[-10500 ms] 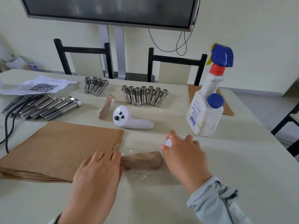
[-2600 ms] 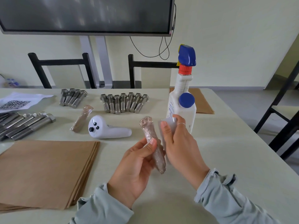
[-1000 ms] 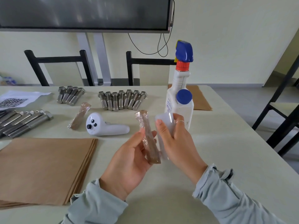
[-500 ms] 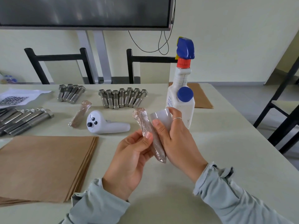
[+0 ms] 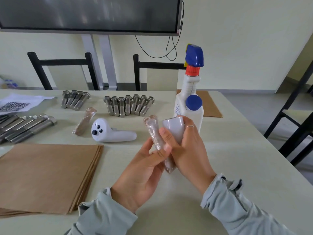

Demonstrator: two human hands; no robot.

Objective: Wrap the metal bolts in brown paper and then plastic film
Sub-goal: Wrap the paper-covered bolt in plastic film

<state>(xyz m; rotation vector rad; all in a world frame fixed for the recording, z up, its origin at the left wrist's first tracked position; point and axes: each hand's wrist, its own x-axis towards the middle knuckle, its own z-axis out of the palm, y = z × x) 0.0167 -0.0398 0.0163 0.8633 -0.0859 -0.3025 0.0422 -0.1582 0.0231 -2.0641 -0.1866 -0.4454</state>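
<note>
Both hands are raised above the near part of the table (image 5: pixel 237 150) and hold one wrapped bolt (image 5: pixel 156 138) between them. The left hand (image 5: pixel 144 168) pinches its middle with thumb and fingertips. The right hand (image 5: pixel 188 150) presses its thumb on the bolt, and its other fingers curl round a white controller (image 5: pixel 174 128). The bolt stands almost upright, a little tilted; it is covered in brown paper with shiny clear film over it, crumpled at the top end.

Near the left edge lies a stack of brown paper sheets (image 5: pixel 47 177). Behind it lie a second white controller (image 5: pixel 110 133), with small writing I cannot read, and another wrapped bolt (image 5: pixel 84 121). Farther back are three groups of bare metal bolts (image 5: pixel 128 106). A white spray bottle (image 5: pixel 189 99) with blue caps stands toward the right edge; its label is not readable. A printed sheet (image 5: pixel 18 104) with a square code lies at the far left.
</note>
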